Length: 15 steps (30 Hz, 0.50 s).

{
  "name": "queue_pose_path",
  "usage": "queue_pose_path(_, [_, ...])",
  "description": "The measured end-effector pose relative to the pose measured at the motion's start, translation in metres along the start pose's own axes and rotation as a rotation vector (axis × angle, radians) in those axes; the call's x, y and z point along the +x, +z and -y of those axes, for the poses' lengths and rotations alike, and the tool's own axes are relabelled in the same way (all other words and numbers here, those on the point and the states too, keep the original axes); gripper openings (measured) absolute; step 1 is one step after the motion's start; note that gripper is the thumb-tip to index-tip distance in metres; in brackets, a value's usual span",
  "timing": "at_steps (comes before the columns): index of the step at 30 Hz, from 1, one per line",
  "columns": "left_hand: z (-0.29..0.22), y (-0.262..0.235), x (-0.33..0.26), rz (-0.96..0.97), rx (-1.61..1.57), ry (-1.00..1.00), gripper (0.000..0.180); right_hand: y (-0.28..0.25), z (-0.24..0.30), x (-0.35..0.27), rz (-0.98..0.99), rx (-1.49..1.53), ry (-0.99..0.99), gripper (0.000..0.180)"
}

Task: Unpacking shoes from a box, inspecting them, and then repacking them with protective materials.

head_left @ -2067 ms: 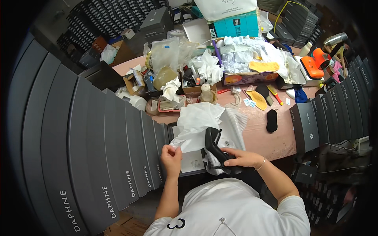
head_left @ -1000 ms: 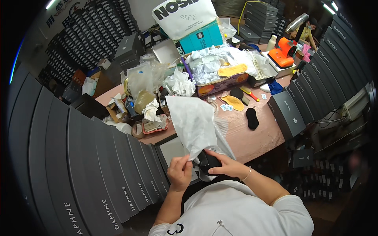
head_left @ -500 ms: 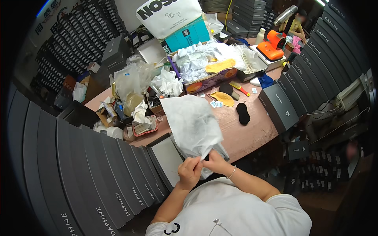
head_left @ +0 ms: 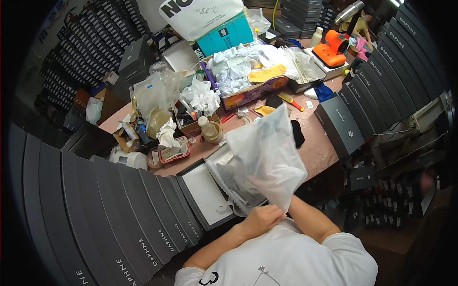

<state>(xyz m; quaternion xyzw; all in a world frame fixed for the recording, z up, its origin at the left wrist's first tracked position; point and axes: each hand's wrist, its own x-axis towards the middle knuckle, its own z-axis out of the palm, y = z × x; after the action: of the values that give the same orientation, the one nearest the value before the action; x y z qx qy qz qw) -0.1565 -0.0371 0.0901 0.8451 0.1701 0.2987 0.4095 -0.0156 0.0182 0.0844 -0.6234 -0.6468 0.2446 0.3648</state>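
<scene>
A white translucent bag (head_left: 272, 148) is raised in front of me, its mouth toward my body. My left hand (head_left: 264, 220) pinches the bag's lower edge with closed fingers. The right forearm (head_left: 310, 217) runs up into the bag's mouth; that hand shows only as a pinkish blur through the material, so its fingers and anything in them are hidden. Behind and left of the bag, an open dark box with a white inside (head_left: 202, 193) sits at the table's near edge. Clear plastic wrapping (head_left: 226, 186) lies at the box, partly covered by the bag.
Stacked dark shoe boxes rise at left (head_left: 109, 205) and right (head_left: 338, 121). On the pink table (head_left: 322, 155) are a carton of crumpled paper (head_left: 238, 71), a yellow insole (head_left: 267, 73), a black insole (head_left: 297, 133), a small bottle (head_left: 208, 127) and an orange device (head_left: 330, 50).
The bag has moved right and is fuller. My right hand has gone from pinching the bag's edge to inside it. My left hand has shifted right, and more of the open box shows.
</scene>
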Motion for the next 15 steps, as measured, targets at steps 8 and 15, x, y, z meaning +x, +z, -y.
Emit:
queue_pose_path(8, [0.075,0.016,-0.135,-0.196,-0.572,-1.417,0.049,-0.038,-0.076,-0.002,1.058,-0.712,0.074,0.047])
queue_pose_path(15, [0.125,0.073,-0.146,-0.590,-0.953,-1.503,0.042,0.098,-0.086,-0.042,0.566,-0.338,-0.080,0.055])
